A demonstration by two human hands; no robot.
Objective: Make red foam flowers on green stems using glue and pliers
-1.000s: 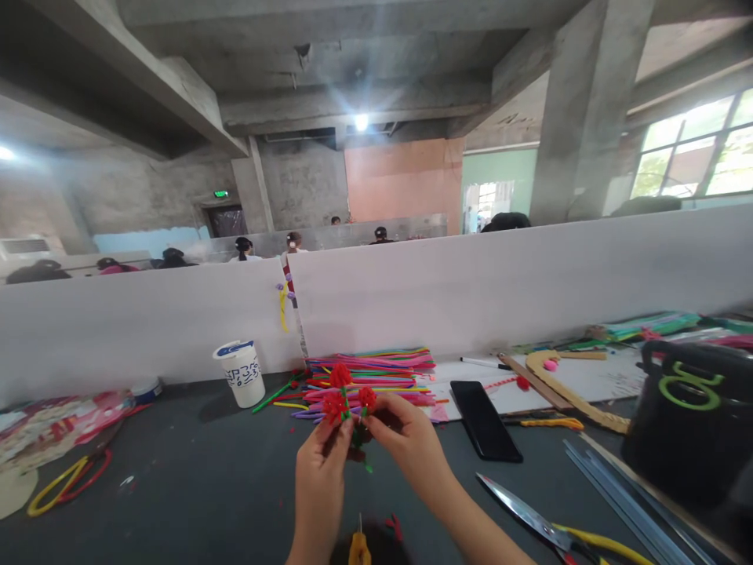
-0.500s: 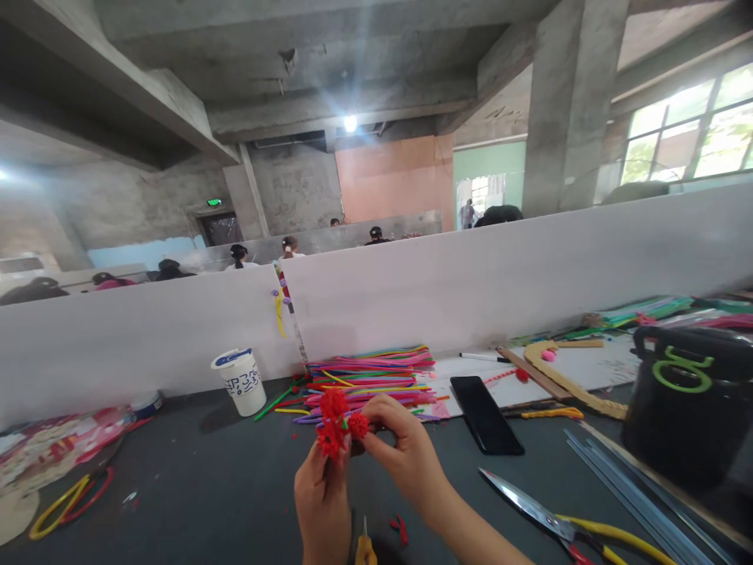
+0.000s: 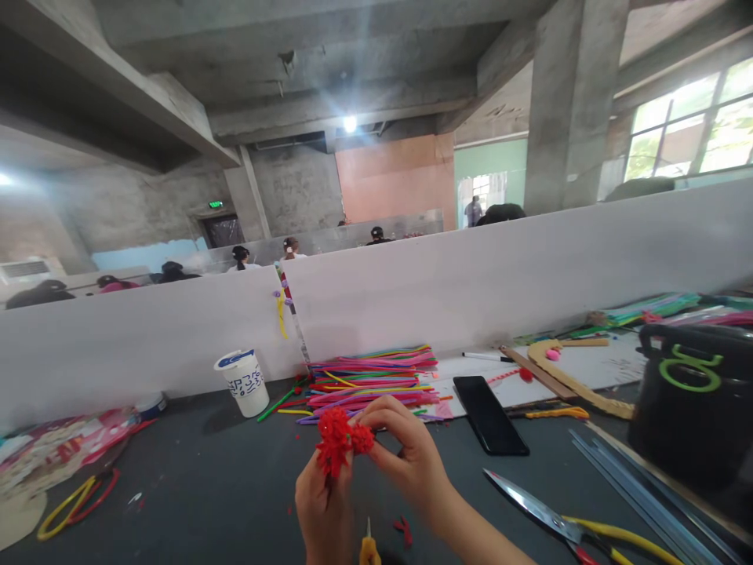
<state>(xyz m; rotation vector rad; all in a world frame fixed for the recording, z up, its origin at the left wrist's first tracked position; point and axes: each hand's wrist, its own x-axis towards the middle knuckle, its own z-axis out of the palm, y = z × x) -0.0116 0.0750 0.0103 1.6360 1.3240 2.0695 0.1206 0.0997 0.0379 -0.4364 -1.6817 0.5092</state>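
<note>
A cluster of fuzzy red pipe-cleaner flowers (image 3: 333, 439) rises out of my left hand (image 3: 325, 502), whose fingers are closed around its lower part. My right hand (image 3: 405, 455) pinches a smaller red pipe-cleaner flower (image 3: 361, 439) at the cluster's right side; the fingertips are partly hidden behind it. Below the hands lie a pointed tool with a yellow handle (image 3: 369, 549) and a small red scrap (image 3: 403, 531). Behind them is a pile of coloured pipe cleaners (image 3: 370, 380), mostly pink and red.
Large scissors (image 3: 538, 510) and a black phone (image 3: 490, 416) lie to the right, near a black container (image 3: 694, 408). A white cup (image 3: 244, 384) stands at the back left, with yellow-and-red-handled scissors (image 3: 76, 506) nearer me. A white partition (image 3: 471, 282) crosses behind; people sit beyond it.
The red flowers have tilted and drawn closer together, the upper one now lower. My right hand stays pinched at the smaller flower. The view has shifted slightly.
</note>
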